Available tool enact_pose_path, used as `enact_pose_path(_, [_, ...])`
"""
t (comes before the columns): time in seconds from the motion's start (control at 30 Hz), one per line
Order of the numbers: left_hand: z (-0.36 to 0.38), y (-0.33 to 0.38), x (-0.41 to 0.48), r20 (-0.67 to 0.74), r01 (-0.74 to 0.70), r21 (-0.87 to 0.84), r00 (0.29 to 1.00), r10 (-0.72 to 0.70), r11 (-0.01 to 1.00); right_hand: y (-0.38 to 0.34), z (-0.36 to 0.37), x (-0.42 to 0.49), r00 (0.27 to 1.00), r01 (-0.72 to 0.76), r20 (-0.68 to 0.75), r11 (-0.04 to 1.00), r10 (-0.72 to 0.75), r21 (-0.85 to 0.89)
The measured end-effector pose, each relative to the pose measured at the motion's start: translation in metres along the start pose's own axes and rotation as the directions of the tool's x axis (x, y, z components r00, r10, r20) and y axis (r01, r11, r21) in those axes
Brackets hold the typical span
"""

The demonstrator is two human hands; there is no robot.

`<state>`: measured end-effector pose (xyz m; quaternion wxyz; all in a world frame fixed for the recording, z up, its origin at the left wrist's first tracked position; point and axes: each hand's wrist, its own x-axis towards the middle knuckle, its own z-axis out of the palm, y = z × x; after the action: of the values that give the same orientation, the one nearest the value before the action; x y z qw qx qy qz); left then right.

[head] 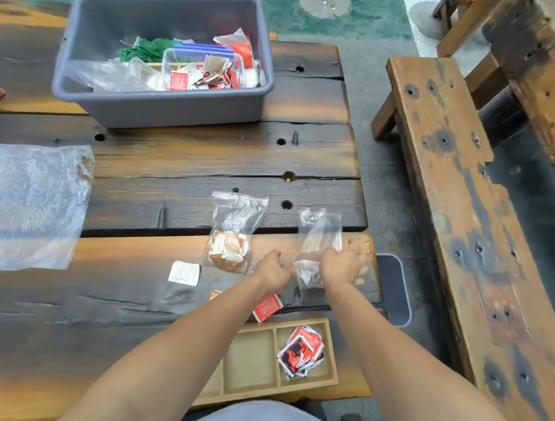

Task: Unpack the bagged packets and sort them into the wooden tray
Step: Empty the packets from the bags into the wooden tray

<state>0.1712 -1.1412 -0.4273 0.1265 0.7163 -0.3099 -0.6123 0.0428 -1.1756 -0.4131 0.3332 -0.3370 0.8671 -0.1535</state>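
1. Both hands pinch one clear zip bag (315,240): the left hand (274,269) holds its left edge, the right hand (343,264) its right edge. The bag looks almost empty, though blur hides whether a packet remains low inside.
2. Risk: if a packet is left inside and the bag tips, it could fall off the table's edge at 3 o'clock, just beside the right hand.
3. Risk: the left forearm passes over the red packet (267,307) and an orange packet (214,295); a sweep back could knock them away or into the wrong compartment.
4. Risk: the unopened bag of orange packets (228,244), at 10 o'clock of the hands, could spill across the table if pulled open hard.
5. Count: two small zip bags near the hands, three loose packets on the table (one white (184,273), one orange, one red), one pile of red packets (301,352) in the right-hand compartment.
6. The wooden tray (304,385) lies at 6 o'clock of the hands; three compartments show, the middle one bare, the left one mostly hidden.
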Motion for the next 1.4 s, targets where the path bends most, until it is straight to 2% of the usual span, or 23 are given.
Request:
enact_pose_path(0.1, [-0.018,-0.007,0.000,-0.144,-0.095,0.248,0.981,0.134,0.964,-0.007,0.013,-0.017,0.967,0.253,0.000,0.959,-0.255,-0.126])
enact_pose_path(0.2, [-0.043,-0.011,-0.002,-0.266,-0.129,0.296,0.940,0.211,0.946,-0.019,0.035,-0.029,0.919,0.378,0.139,0.925,-0.370,-0.037])
enact_pose_path(0.27, [-0.065,-0.007,-0.003,-0.364,-0.140,0.315,0.895,0.256,0.939,-0.033,0.047,-0.037,0.898,0.366,0.236,0.928,-0.372,0.068])
enact_pose_path(0.33, [-0.090,-0.001,-0.002,-0.458,-0.157,0.295,0.843,0.283,0.943,-0.049,0.058,-0.041,0.879,0.333,0.329,0.938,-0.345,0.095])
enact_pose_path(0.43, [-0.125,0.001,0.007,-0.577,-0.166,0.237,0.768,0.276,0.957,-0.067,0.079,-0.041,0.871,0.220,0.430,0.971,-0.237,0.090])
enact_pose_path(0.5, [-0.143,-0.001,0.014,-0.607,-0.160,0.218,0.750,0.262,0.963,-0.074,0.092,-0.039,0.863,0.125,0.482,0.988,-0.153,0.090])
enact_pose_path(0.57, [-0.154,-0.004,0.023,-0.550,-0.093,0.158,0.818,0.166,0.983,-0.078,0.104,-0.039,0.840,0.033,0.535,0.992,-0.092,0.119])
enact_pose_path(0.67, [-0.161,-0.008,0.033,-0.366,-0.020,-0.073,0.931,-0.008,0.997,-0.082,0.117,-0.045,0.805,-0.080,0.591,0.978,-0.051,0.193])
enact_pose_path(0.87, [-0.162,-0.016,0.031,-0.241,-0.030,-0.417,0.967,-0.078,0.908,-0.087,0.131,-0.058,0.765,-0.041,0.632,0.970,-0.125,0.241])
enact_pose_path(1.03, [-0.171,-0.020,0.011,-0.072,0.027,-0.547,0.994,-0.079,0.837,-0.084,0.128,-0.062,0.766,0.013,0.617,0.964,-0.180,0.265])
enact_pose_path(1.17, [-0.175,-0.020,-0.006,-0.011,0.017,-0.465,1.000,-0.025,0.885,-0.081,0.111,-0.066,0.777,0.034,0.596,0.958,-0.204,0.283])
enact_pose_path(1.3, [-0.170,-0.024,-0.016,-0.094,-0.145,-0.253,0.988,0.124,0.957,-0.073,0.103,-0.066,0.773,0.085,0.591,0.961,-0.231,0.264])
enact_pose_path(1.4, [-0.166,-0.027,-0.021,-0.144,-0.203,-0.205,0.974,0.175,0.958,-0.071,0.088,-0.075,0.804,0.144,0.533,0.956,-0.265,0.257])
